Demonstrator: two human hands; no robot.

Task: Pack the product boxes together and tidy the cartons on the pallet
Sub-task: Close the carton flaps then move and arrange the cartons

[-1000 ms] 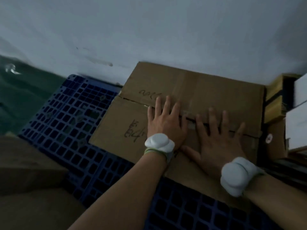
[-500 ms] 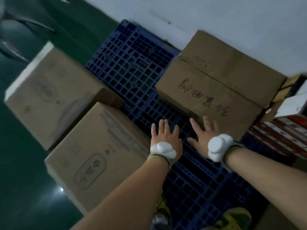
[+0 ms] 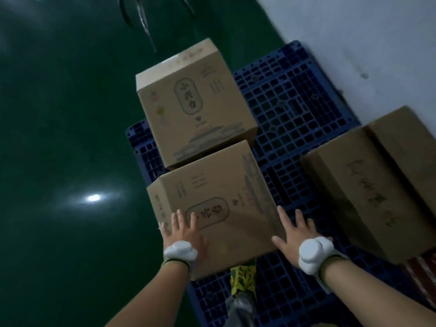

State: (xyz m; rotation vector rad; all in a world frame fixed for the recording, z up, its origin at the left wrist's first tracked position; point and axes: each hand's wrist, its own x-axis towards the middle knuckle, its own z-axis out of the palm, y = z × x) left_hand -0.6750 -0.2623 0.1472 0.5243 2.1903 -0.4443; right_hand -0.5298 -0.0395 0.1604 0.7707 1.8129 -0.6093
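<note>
Blue pallet [image 3: 292, 109]: near carton [image 3: 212, 204] sits between open left hand [image 3: 181, 234] and open right hand [image 3: 295, 234].

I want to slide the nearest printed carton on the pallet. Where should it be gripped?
Probably by its two opposite side walls, from the near end: the nearest carton is wide and flat-topped, the left hand already lies on it, and the right hand is at its right edge.

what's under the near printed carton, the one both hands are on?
The near printed carton sits on the blue pallet, whose grid shows around it. A yellow-green shoe pokes out below its near edge. Whatever lies directly beneath is covered.
</note>
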